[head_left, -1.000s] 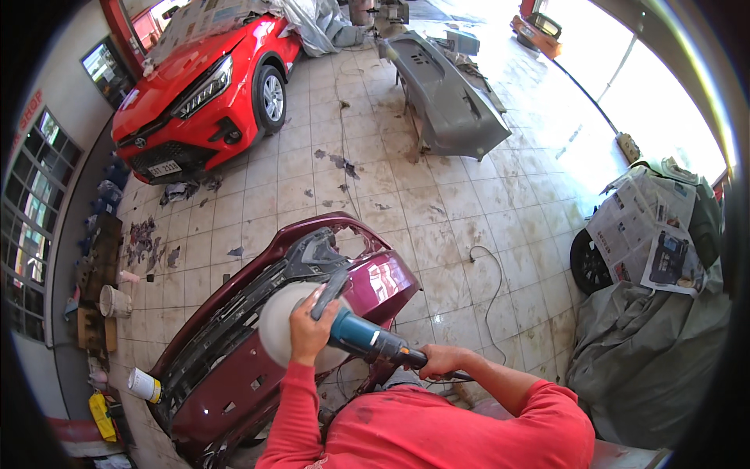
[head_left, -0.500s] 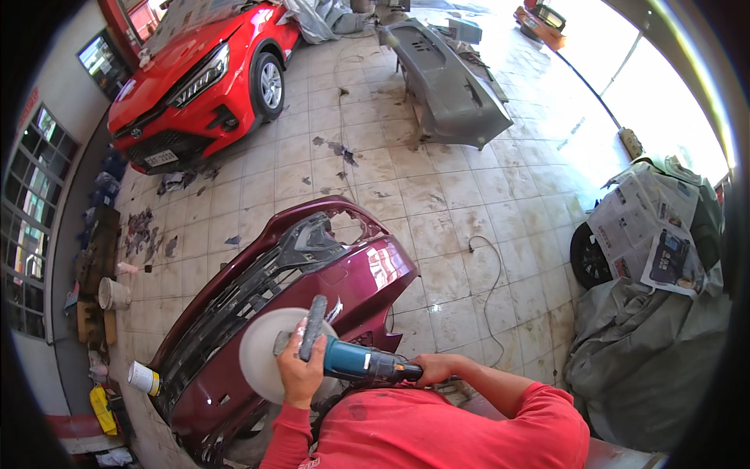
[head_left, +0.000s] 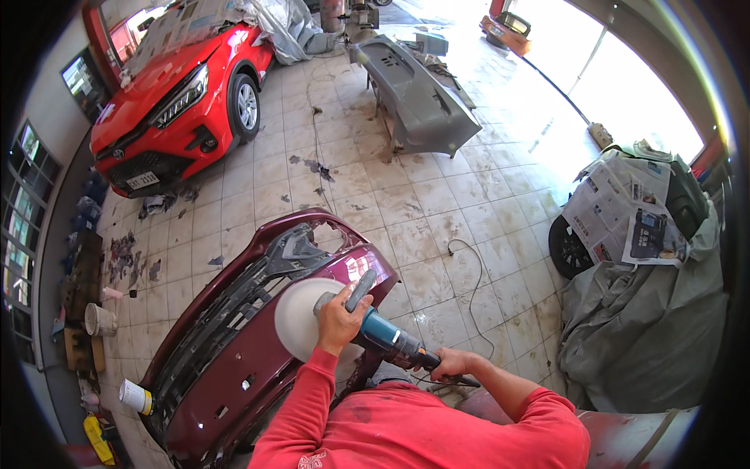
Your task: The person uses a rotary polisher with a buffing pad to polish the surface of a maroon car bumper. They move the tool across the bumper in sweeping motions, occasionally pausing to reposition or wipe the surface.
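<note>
1. Since half a second ago, my polisher (head_left: pixel 375 328) has slid from the bumper's lower face up toward its top edge, and the white pad (head_left: pixel 301 319) now sits nearer the corner at 2 o'clock of the panel.
2. My left hand (head_left: pixel 341 316) is closed around the polisher's front handle; my right hand (head_left: pixel 449 364) is clenched on the rear grip, at 5 o'clock from the pad.
3. Maroon bumper (head_left: pixel 234 367) lies face-up before me, running from 7 o'clock to 1 o'clock, pad touching its painted skin.
4. Progress, as I judge it: paint around the pad shines, but the long stretch toward the white can (head_left: pixel 136 396) at 8 o'clock looks unworked, so most polishing seems left.
5. Grey bumper (head_left: pixel 418 98) waits at 12 o'clock, red car (head_left: pixel 172 102) at 10 o'clock, well apart.
</note>
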Tool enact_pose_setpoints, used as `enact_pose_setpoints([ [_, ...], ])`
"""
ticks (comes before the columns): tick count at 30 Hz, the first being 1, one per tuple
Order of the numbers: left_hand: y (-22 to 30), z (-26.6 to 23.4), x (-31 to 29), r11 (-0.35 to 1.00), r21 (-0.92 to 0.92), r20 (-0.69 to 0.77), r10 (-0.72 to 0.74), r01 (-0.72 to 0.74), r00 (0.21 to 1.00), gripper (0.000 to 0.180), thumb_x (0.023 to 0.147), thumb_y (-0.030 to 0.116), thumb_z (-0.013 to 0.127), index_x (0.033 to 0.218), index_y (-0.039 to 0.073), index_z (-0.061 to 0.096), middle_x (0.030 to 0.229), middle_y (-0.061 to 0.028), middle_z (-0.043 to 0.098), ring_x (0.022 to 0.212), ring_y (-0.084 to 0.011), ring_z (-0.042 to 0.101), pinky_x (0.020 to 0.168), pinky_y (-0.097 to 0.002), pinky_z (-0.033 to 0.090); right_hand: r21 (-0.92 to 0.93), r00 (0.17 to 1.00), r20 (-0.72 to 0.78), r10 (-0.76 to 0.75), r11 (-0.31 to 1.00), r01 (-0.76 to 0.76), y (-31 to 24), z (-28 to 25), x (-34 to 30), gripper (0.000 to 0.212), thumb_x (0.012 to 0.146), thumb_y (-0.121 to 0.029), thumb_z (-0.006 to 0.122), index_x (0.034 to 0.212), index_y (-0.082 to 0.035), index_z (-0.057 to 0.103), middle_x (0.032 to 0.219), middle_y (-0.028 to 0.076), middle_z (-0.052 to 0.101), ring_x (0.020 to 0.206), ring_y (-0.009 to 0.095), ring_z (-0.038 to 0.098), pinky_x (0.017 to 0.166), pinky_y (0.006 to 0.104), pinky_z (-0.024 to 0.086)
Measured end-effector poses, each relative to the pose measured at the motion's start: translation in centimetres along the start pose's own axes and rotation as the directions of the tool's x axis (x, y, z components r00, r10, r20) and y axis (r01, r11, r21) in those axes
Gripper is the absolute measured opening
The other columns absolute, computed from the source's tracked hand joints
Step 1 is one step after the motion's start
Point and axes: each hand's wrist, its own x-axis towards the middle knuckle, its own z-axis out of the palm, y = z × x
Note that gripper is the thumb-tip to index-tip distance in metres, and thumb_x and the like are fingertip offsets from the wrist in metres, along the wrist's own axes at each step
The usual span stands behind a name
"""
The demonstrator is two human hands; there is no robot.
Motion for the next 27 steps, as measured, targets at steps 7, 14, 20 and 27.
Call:
enact_pose_setpoints([
  [7, -3.0, -7.1, -7.5, 0.985, -0.075, -0.202, 0.135, -0.153, 0.970, 0.054, 0.095, 0.027, 0.081, 0.136, -0.007, 0.068, 0.111, -0.0215, 0.078, 0.096, -0.0244, 0.076, 0.089, -0.0355, 0.058, -0.192, 0.999, 0.031, -0.038, 0.980, 0.043, -3.5, 6.0, 1.0, 0.051, 0.078, -0.013, 0.074, 0.129, -0.011, 0.073, 0.074, 0.002, 0.064, 0.057, 0.014, 0.059, 0.054, 0.0339, 0.049],
  [14, -5.8, -18.6, -20.0, 0.998, -0.055, -0.469, 0.000, -0.029, 0.883, 0.049, 0.098, 0.016, 0.077, 0.137, -0.011, 0.065, 0.122, -0.0179, 0.075, 0.106, -0.0228, 0.072, 0.095, -0.0345, 0.056, -0.541, 0.967, 0.146, -0.210, 0.802, 0.256, -12.3, 15.7, 2.2, 0.043, 0.077, -0.017, 0.075, 0.117, -0.003, 0.070, 0.085, 0.013, 0.072, 0.075, 0.027, 0.069, 0.068, 0.0413, 0.055],
  [20, -14.1, -27.1, -35.5, 0.975, -0.015, -0.788, -0.147, 0.220, 0.598, 0.053, 0.101, 0.020, 0.074, 0.138, -0.015, 0.061, 0.129, -0.0236, 0.071, 0.111, -0.0292, 0.070, 0.101, -0.0393, 0.054, -0.724, 0.919, 0.357, -0.170, 0.571, 0.387, -15.7, 26.6, 9.4, 0.039, 0.077, -0.015, 0.071, 0.113, 0.000, 0.070, 0.100, 0.024, 0.076, 0.098, 0.042, 0.073, 0.087, 0.0507, 0.056],
  [27, -14.4, -33.8, -45.0, 0.936, -0.271, -0.876, -0.336, 0.222, 0.346, 0.052, 0.106, 0.026, 0.066, 0.142, -0.011, 0.062, 0.139, -0.0207, 0.067, 0.119, -0.0264, 0.066, 0.102, -0.0373, 0.052, -0.725, 0.822, 0.534, -0.197, 0.393, 0.565, -20.1, 38.8, 12.0, 0.034, 0.076, -0.013, 0.067, 0.107, -0.001, 0.074, 0.102, 0.027, 0.076, 0.104, 0.043, 0.074, 0.090, 0.0517, 0.057],
])
